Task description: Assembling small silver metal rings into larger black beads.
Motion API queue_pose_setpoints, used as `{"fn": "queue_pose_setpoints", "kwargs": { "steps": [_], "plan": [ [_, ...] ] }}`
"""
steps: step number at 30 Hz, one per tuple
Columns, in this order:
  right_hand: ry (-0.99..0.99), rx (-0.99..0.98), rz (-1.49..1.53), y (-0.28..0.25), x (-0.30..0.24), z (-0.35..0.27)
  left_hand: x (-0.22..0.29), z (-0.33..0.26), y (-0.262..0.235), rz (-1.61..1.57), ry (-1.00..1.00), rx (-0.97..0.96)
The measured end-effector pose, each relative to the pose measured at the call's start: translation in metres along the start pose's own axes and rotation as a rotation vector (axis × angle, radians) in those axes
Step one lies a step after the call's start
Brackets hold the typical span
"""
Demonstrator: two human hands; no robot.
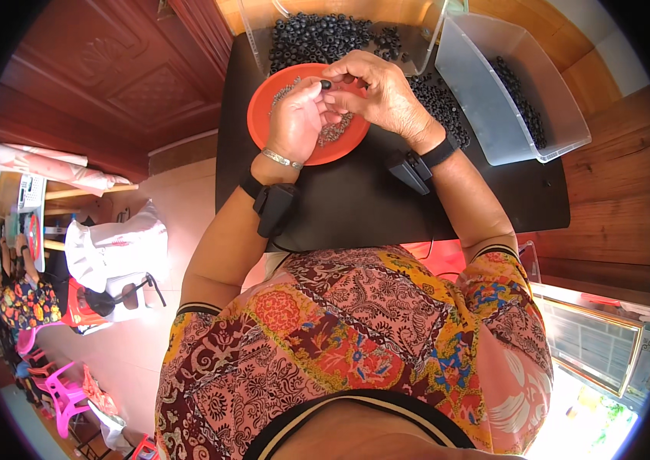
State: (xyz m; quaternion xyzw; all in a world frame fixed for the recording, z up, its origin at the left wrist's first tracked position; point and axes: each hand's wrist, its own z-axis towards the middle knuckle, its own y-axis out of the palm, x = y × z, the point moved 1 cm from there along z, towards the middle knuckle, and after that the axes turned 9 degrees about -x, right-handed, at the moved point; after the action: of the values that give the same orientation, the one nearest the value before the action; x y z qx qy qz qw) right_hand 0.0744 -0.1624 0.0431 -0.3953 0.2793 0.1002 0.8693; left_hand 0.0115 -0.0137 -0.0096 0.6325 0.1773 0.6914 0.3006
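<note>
My left hand [297, 123] is above an orange-red plate [260, 123], its thumb and forefinger closed on a small black round plastic part [326, 84]. Close beside it, my right hand [382, 92] has its thumb and fingers pinched together, nearly touching the left fingertips. Whatever lies between the right fingertips is too small and covered to make out. Many small metal-coloured pieces [334, 132] lie in the plate under my hands. Behind it, a clear plastic bin [258, 46] holds a heap of black round parts [317, 38].
Smaller black parts [440, 107] lie heaped on the dark table [356, 203] right of the plate. A translucent bin [486, 123] with more black pieces stands tilted at the right. Another person [26, 299] sits far left, near a white sack [122, 241] and pink stools [68, 399].
</note>
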Motion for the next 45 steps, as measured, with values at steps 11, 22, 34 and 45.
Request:
{"fn": "queue_pose_setpoints", "kwargs": {
  "steps": [11, 22, 34, 45],
  "plan": [
    [0.000, -0.021, -0.094, 0.002, 0.002, -0.001, 0.001, 0.000, 0.002, 0.150, 0.015, 0.061],
    [0.091, -0.032, 0.306, 0.008, 0.015, -0.002, -0.001, -0.001, -0.002, -0.007, -0.015, 0.030],
    [0.142, -0.022, 0.417, 0.015, 0.021, 0.000, 0.007, 0.001, -0.008, 0.028, 0.018, 0.013],
    [-0.073, -0.531, -0.001, 0.031, 0.018, -0.008, 0.022, 0.004, -0.029, 0.034, 0.066, 0.444]
  ]
}}
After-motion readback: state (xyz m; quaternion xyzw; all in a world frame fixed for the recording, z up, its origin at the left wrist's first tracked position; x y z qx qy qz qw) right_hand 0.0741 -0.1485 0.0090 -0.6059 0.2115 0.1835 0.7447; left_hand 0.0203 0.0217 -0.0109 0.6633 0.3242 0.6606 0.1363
